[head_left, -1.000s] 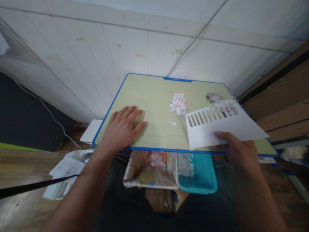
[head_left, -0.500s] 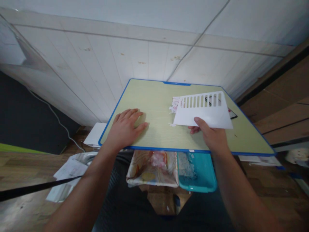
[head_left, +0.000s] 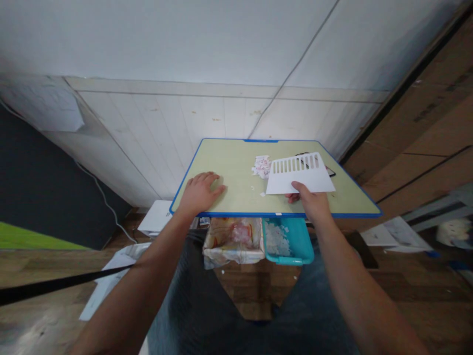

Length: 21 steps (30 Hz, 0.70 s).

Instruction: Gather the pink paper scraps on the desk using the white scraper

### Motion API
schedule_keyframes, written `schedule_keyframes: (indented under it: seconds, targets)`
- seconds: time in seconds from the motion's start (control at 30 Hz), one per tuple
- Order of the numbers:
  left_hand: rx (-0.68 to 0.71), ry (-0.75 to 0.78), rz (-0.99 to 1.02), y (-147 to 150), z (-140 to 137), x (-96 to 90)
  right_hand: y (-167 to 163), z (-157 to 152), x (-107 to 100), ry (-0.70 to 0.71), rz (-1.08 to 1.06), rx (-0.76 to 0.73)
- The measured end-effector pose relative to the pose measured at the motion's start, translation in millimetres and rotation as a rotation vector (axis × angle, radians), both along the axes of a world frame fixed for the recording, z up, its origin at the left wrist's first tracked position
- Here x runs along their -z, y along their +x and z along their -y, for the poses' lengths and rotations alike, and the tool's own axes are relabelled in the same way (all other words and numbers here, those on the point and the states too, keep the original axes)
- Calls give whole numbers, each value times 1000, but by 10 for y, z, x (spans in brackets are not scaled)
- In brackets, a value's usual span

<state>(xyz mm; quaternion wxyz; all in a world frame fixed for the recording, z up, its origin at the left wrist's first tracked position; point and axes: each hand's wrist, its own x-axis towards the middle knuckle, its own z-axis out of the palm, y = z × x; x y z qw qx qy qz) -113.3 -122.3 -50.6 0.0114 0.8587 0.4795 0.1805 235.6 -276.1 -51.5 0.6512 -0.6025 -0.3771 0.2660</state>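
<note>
In my right hand (head_left: 312, 199) is a flat white scraper (head_left: 299, 181) with a row of slots along its far edge. The thumb presses on its top face and the fingers curl underneath. The scraper is tilted over the right half of a pale yellow folding table (head_left: 232, 190) with a blue rim. Just left of the scraper lies a small heap of pinkish-white paper scraps (head_left: 262, 166), with a few loose bits nearer me. My left hand (head_left: 202, 191) rests on the table's left side, fingers spread, holding nothing.
Under the table's near edge are a cloth-lined box (head_left: 236, 254) with pink material inside and a turquoise bin (head_left: 295, 246) holding pale scraps. A dark-framed object (head_left: 330, 171) lies partly hidden behind the scraper. A white wall (head_left: 166, 123) borders the far side.
My view has tilted up and pulled back. The scraper has shifted clear of the paper heap, so more of the heap shows. My left hand stays spread on the table.
</note>
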Motion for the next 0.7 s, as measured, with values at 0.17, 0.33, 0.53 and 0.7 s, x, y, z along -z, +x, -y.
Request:
schedule_keyframes:
  seconds: [0.17, 0.33, 0.53, 0.7]
  targets:
    - [-30, -15, -9, 56, -33, -42, 20, -133, 26, -13, 15, -77]
    - [-103, -34, -52, 132, 31, -156, 175, -128, -3, -34, 9, -97]
    - [-209, -17, -121, 176, 116, -226, 239, -128, 18, -38, -52, -90]
    - [-218, -31, -146, 178, 106, -240, 238, -149, 27, -28, -81, -57]
